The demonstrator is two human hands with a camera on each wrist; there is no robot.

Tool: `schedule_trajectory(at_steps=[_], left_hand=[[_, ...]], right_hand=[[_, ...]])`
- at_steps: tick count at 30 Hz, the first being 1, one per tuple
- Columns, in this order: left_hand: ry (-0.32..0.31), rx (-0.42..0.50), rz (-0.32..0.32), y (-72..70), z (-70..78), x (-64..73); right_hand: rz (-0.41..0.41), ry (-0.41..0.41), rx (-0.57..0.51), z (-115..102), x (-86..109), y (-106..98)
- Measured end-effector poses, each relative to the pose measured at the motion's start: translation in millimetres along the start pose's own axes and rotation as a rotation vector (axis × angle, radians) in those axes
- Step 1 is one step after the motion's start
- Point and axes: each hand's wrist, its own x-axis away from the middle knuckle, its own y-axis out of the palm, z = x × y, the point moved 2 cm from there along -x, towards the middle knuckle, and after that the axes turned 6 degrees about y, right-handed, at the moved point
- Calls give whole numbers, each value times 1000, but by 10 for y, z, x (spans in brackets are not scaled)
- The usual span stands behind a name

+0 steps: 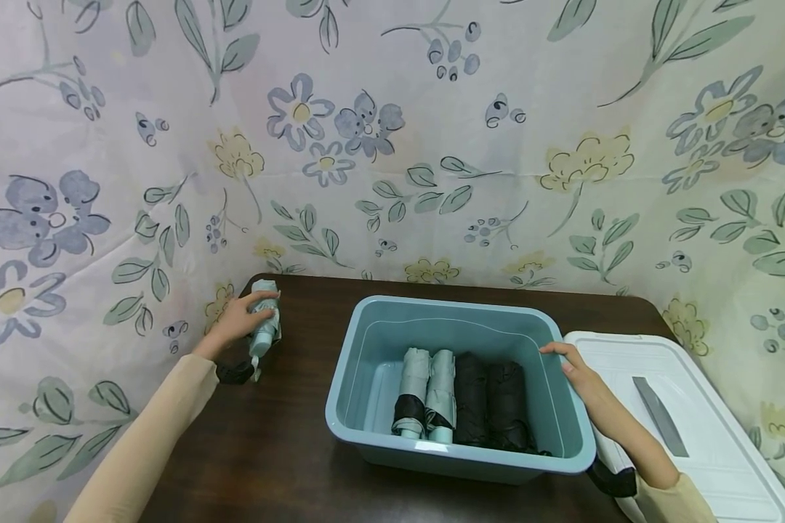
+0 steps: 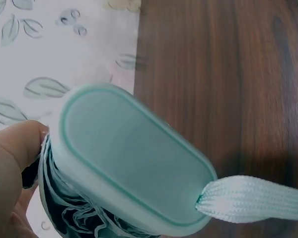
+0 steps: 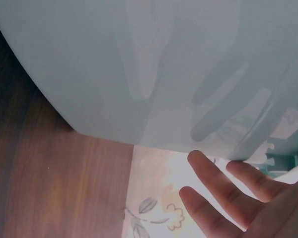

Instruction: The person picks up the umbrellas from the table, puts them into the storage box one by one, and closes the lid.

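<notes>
My left hand (image 1: 237, 319) grips a pale green folding umbrella (image 1: 265, 319) at the table's far left. In the left wrist view the flat oval end of its handle (image 2: 134, 158) faces the camera. A woven strap (image 2: 248, 198) hangs from it, and gathered fabric shows beside the fingers. My right hand (image 1: 578, 370) rests at the right rim of a blue-grey plastic bin (image 1: 445, 309), its fingers extended; several fingertips (image 3: 196, 158) lie by the outer wall. Inside the bin, two pale green folded umbrellas (image 1: 415, 374) lie beside two dark rolled bundles (image 1: 506, 399).
A white lid (image 1: 713, 428) with a grey strip lies right of the bin, under my right forearm. The dark wooden table (image 1: 288, 436) extends between the left hand and the bin. Floral cloth (image 1: 392, 218) hangs behind the table and along its left side.
</notes>
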Motion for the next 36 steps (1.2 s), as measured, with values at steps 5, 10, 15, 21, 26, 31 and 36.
schedule_trajectory(at_steps=[5,10,15,21,26,31,36], left_hand=[[13,80,-8,10,64,-6],[1,170,-12,11,154,28],[-31,307,-23,36,196,17],[-87,451,-60,42,357,7],[-103,489,-75,17,464,17],[-107,473,-87,-1,547,35],[-112,491,-105,-28,616,55]], right_hand=[[0,13,-10,-3,-5,0],[-3,17,-16,-10,-5,8],[-3,34,-26,-16,-4,11],[5,23,-20,-6,-12,9],[4,19,-21,1,-10,11],[4,25,-23,-4,-10,13],[4,23,-29,-7,-11,14]])
